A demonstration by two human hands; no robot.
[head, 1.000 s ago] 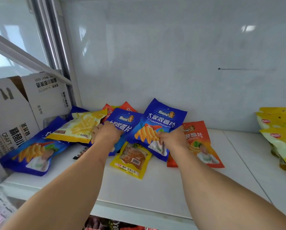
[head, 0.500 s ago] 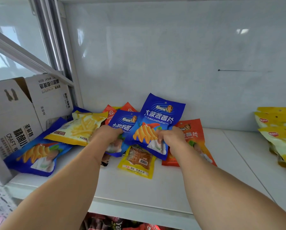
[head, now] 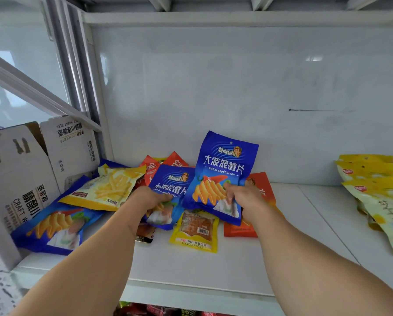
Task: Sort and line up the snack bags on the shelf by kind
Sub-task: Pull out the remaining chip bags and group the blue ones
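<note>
Both hands gripping blue chip bags above a white shelf (head: 213,265).
Right hand (head: 244,197) clamped on the taller blue bag (head: 222,169), raised upright; left hand (head: 151,199) curled round a second blue bag (head: 170,190), tilted just beside and partly behind it. Underneath and around: small yellow packet (head: 196,231), orange bag (head: 259,185), yellow fries bag (head: 109,190), third blue bag (head: 54,226) against the cardboard box (head: 20,169). Yellow bags (head: 373,179) stacked well apart, far right.

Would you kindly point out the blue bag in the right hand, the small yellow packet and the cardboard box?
Blue bag (head: 225,165), head view, white lettering on its upper front.
Small yellow packet (head: 196,229), head view, its clear window.
Cardboard box (head: 20,179), head view, its printed side.
</note>
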